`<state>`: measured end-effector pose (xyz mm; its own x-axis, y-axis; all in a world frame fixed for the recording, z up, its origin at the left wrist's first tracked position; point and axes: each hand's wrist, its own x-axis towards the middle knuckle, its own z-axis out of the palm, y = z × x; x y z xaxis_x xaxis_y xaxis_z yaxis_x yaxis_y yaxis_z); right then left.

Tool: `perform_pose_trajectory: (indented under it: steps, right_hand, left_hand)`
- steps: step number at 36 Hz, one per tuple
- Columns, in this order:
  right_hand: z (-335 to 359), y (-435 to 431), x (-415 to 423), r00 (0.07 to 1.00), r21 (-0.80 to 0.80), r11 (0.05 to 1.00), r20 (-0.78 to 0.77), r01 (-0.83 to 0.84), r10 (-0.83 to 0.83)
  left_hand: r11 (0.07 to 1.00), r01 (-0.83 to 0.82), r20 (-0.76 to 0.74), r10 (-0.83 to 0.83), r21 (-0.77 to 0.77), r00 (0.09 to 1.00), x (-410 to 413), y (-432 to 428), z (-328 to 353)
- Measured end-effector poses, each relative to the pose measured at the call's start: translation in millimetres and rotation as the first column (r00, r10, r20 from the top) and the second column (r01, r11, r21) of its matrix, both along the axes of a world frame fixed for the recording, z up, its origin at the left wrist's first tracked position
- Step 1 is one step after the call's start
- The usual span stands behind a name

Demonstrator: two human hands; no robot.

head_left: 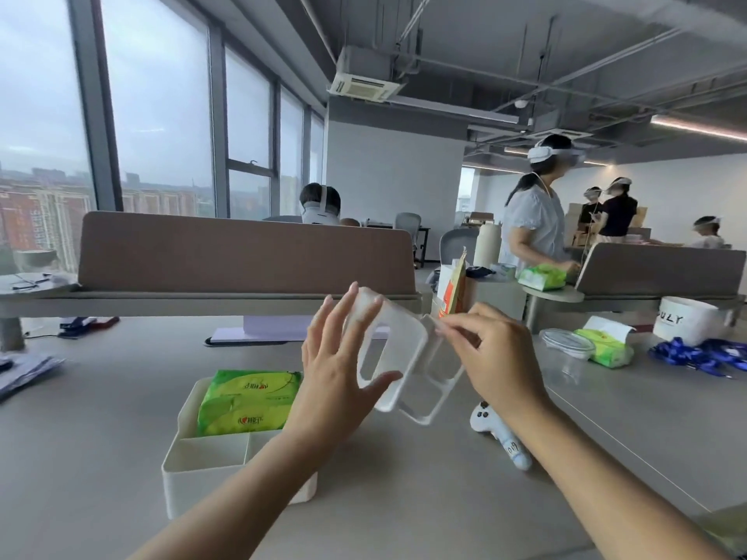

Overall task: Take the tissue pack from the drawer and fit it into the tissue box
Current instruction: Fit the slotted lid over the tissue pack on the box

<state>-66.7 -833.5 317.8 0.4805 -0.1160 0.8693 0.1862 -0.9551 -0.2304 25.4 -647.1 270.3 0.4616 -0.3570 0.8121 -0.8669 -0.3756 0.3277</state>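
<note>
Centrally, we hold the tissue box (398,349) raised above the tabletop (101,458). The left grip (339,357) is spread, thumb and fingertips spanning the box, and the right grip (497,357) pinches its right edge. The tissue pack (248,402) lies in the drawer's (202,470) far compartment, toward the near-left.

You have three green tissue packs (248,400) (606,351) (541,276) in view, one white drawer (178,474) with three compartments, and one white tissue box (404,345). Your own grips number two, the left grip (339,377) and the right grip (501,357). On the counter (101,418) count also one white game controller (487,422), one white tub (683,321), one clear round lid (566,342) and one bundle of blue lanyards (687,353). Five other people (319,204) (533,224) (591,204) (618,210) (707,236) are in the room, and two brown desk screens (242,252) (663,268).
</note>
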Motion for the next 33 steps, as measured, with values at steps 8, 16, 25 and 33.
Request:
perform_pose_trajectory:
  steps: [8, 16, 25, 33]
  right_hand:
    - [19.2, 38.4, 27.1, 0.974, 0.346, 0.912, 0.113, -0.222, 0.195]
    - [0.0, 74.7, 61.8, 0.939, 0.622, 0.713, 0.112, -0.322, 0.327]
    - [-24.0, 103.7, 85.2, 0.898, 0.553, 0.749, -0.006, -0.364, 0.441]
    - [-48.8, 111.8, 101.2, 0.903, 0.505, 0.819, -0.160, -0.272, 0.399]
  left_hand:
    - [0.988, -0.068, -0.285, 0.025, -0.139, 0.958, 12.7, 37.5, 6.7]
    - [0.939, -0.144, -0.477, -0.025, -0.313, 0.878, 30.3, 97.5, -2.6]
    - [0.916, -0.223, -0.462, 0.047, -0.333, 0.886, 42.9, 136.5, 4.3]
    - [0.953, -0.206, -0.545, 0.053, -0.224, 0.837, 64.2, 156.1, -14.7]
